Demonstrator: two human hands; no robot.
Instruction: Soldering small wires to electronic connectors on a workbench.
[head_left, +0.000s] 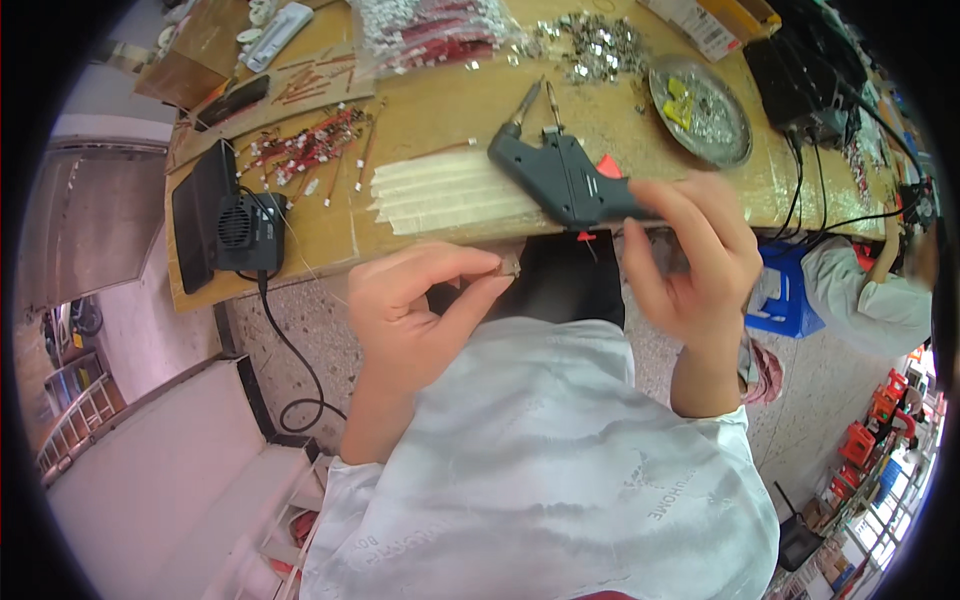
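Head view, soldering gun (572, 185) pointing away, long axis slanting far-left

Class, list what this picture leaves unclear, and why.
Head view:
Piece in the left grip: too small, partly covered by it.
Handle end of the black gun-shaped tool: hidden behind the right grip.
Cardboard box: cut off by the upper edge.
Metal pieces: too small to count.

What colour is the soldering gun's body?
The soldering gun's body is dark grey, near black; the head view shows it best.
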